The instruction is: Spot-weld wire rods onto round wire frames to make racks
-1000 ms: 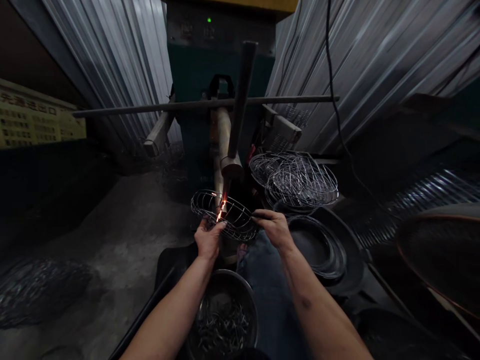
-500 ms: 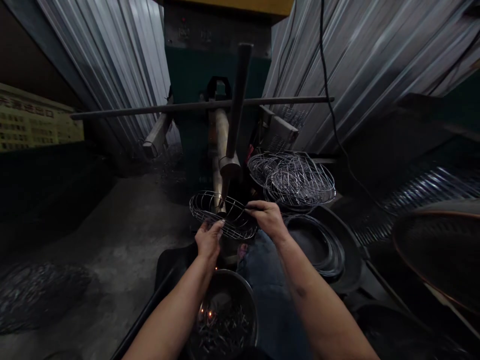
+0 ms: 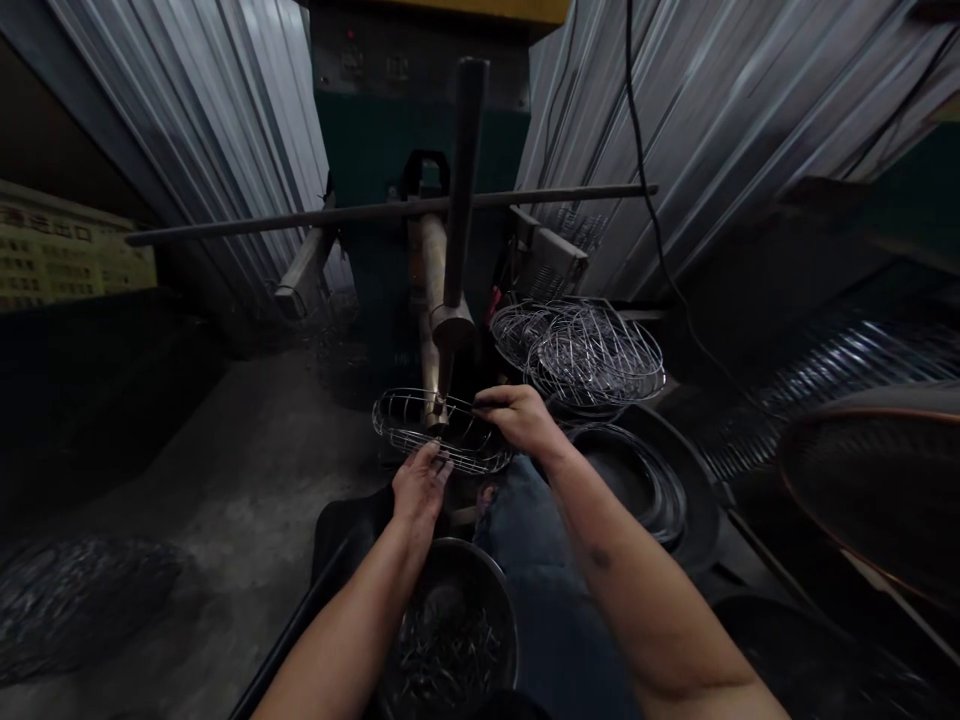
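Note:
A wire basket of thin metal rods sits around the lower tip of a spot welding machine's electrodes. My left hand grips the basket's near side, fingers closed at the wires. On its right side, my right hand is closed in a pinch at the rim; a small dark piece shows at the fingertips, too unclear to name. Below my forearms stands a metal bowl with many short metal pieces in it.
Wire frames are heaped right of the machine. Nearer lie coiled wire rings in a dark round pan. A long horizontal bar crosses the machine's front. A yellow crate stands at left, and a cable hangs at right.
Sparks glowing over the bowl are gone. The basket has turned and tilted slightly at the electrodes, and my right hand has shifted a little left. The whole view has moved slightly.

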Demonstrator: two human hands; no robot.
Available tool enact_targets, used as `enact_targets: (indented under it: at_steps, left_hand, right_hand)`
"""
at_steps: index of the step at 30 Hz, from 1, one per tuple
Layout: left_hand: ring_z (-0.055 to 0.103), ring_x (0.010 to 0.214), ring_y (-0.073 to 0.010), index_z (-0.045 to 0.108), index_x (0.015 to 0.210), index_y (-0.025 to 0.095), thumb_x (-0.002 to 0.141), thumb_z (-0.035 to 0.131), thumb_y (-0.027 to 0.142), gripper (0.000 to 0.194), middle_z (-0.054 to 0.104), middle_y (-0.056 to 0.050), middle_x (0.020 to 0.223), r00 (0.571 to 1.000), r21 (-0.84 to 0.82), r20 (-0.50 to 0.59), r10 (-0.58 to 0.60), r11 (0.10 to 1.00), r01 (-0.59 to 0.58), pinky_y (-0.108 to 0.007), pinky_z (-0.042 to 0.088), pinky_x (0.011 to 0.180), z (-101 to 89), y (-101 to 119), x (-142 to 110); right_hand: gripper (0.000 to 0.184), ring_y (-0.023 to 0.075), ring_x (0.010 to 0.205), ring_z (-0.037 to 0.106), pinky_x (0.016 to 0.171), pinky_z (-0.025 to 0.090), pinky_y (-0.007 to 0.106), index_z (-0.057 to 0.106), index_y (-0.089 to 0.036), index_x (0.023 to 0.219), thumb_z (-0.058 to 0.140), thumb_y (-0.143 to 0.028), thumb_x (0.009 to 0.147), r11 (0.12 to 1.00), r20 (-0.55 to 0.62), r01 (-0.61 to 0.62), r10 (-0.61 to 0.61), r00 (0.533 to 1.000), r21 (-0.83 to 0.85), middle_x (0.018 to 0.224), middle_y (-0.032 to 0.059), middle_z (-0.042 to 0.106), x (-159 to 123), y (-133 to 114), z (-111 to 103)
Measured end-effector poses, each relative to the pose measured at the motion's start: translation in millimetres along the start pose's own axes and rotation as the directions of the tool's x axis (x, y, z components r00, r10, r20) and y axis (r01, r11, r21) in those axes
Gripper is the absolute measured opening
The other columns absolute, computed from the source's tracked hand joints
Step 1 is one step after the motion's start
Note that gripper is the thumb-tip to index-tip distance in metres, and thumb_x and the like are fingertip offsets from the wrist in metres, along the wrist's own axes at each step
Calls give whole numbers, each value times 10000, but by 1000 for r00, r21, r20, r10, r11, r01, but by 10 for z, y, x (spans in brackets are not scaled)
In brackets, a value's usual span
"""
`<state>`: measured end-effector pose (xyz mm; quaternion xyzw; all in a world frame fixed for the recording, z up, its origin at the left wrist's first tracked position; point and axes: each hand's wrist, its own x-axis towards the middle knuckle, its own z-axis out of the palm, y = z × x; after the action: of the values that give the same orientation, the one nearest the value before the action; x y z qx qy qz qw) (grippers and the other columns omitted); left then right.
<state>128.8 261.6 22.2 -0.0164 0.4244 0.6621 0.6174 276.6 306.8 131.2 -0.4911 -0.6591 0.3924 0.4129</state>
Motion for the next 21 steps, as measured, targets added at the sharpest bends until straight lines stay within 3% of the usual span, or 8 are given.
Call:
enact_targets:
  at_steps: [7,21]
  left_hand:
    - [627,693,-155,633,731,171,605,761,187,180,651,-24,738,1000,-33,2,18,999,-18,-403,509,832,50,5,78]
    - [639,704,-169,621,715,163,544,784,191,237,639,-25,726,1000,-71,12,-1,998,2,-411,508,832,32,-74,79]
  right_hand:
    - [108,184,749,649,695,472,257,769,-220,730,677,-196,680,984,39,108,-103,994,-140,732,-9,724,221,-101,95]
    - [73,176,697,641,664,467,255,761,-206,688,715,-189,634,990,30,58,-55,998,-131,677,-18,707,268,-39,66]
